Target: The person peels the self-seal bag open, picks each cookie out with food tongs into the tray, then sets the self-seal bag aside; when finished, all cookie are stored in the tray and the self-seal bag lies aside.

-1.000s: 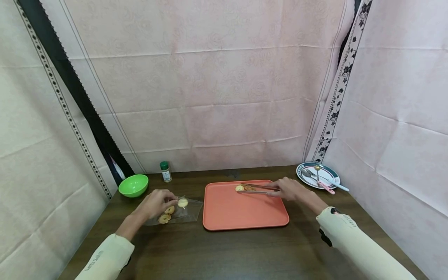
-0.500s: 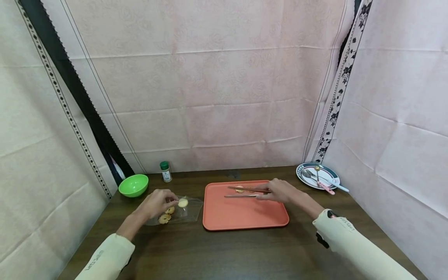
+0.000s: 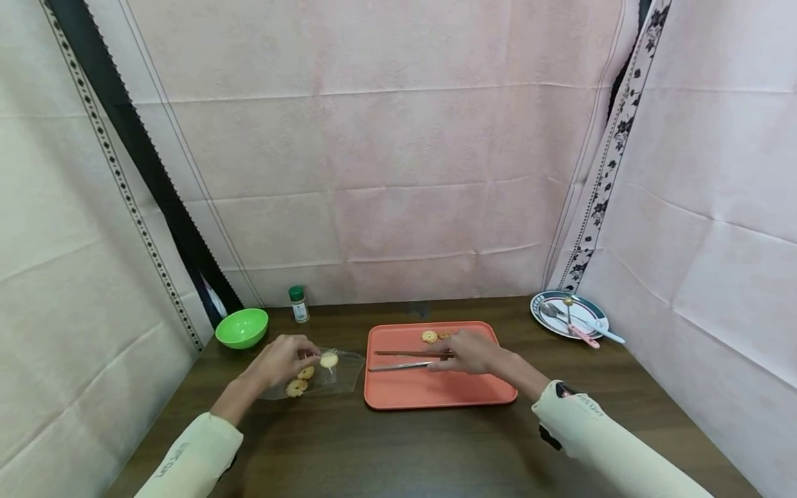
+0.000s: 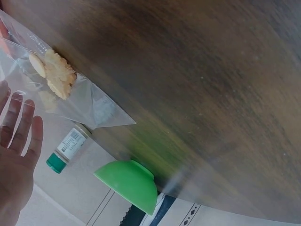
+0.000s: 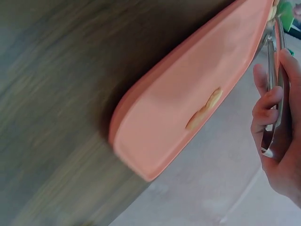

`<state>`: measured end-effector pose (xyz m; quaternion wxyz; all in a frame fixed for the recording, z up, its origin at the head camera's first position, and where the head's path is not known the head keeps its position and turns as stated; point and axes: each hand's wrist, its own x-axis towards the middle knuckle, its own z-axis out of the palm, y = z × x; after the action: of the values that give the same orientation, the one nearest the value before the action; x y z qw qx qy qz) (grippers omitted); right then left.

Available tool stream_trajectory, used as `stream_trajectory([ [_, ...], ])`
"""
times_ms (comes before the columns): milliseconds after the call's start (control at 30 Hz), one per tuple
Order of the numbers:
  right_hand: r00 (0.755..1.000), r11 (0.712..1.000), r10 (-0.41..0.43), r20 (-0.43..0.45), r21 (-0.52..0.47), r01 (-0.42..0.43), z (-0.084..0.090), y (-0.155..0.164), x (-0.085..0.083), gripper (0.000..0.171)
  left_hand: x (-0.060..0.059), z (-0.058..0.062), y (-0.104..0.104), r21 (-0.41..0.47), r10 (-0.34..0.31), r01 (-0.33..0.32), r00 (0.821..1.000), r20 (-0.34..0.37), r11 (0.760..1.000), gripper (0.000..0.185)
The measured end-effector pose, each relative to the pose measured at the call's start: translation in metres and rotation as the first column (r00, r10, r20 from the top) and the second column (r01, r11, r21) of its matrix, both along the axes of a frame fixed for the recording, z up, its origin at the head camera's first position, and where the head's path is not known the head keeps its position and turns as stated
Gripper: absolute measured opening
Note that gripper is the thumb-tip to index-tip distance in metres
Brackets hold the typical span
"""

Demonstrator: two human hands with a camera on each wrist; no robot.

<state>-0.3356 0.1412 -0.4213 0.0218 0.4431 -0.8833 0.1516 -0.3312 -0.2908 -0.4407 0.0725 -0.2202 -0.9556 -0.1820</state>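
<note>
Gripping slim metal tongs (image 3: 407, 360) at frame centre, my right hand (image 3: 470, 351) hovers above the flat salmon-pink plastic tray (image 3: 436, 394). My left hand (image 3: 283, 356), fingers relaxed and nearly straight, rests on the clear plastic cookie bag (image 3: 339, 377) at lower left.

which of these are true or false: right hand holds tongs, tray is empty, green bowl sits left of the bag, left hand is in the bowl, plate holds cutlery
1. The right hand holds tongs. True.
2. The tray is empty. False: cookies lie near its far edge.
3. The green bowl sits left of the bag. True.
4. The left hand is in the bowl. False: it rests on the bag, which holds more cookies.
5. The plate holds cutlery. True.
</note>
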Motion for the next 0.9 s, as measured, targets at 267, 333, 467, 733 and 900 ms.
stream_trajectory([
  [267, 0.999, 1.000, 0.003, 0.047, 0.006, -0.004, -0.001, -0.031, 0.002, 0.043, 0.001, 0.002, 0.004, -0.006, 0.006, -0.006, 1.000, 0.000, 1.000, 0.010],
  [333, 0.999, 1.000, 0.005, 0.051, 0.015, -0.006, -0.002, -0.039, 0.001, 0.043, 0.002, 0.003, 0.004, -0.006, 0.001, -0.001, 1.000, -0.003, 1.000, 0.010],
  [467, 0.999, 1.000, 0.002, 0.043, 0.031, -0.003, -0.003, -0.052, -0.001, 0.044, 0.003, 0.004, 0.005, -0.008, 0.007, -0.007, 1.000, 0.001, 1.000, 0.011],
  [733, 0.997, 0.999, -0.018, 0.075, 0.032, 0.015, -0.010, -0.068, -0.008, 0.046, 0.003, 0.002, 0.003, -0.015, -0.002, 0.002, 1.000, -0.014, 1.000, 0.009],
  [900, 0.992, 0.998, -0.063, 0.106, 0.034, 0.060, -0.010, -0.077, -0.011, 0.047, 0.004, 0.002, 0.003, -0.014, 0.006, -0.006, 1.000, -0.004, 1.000, 0.010],
])
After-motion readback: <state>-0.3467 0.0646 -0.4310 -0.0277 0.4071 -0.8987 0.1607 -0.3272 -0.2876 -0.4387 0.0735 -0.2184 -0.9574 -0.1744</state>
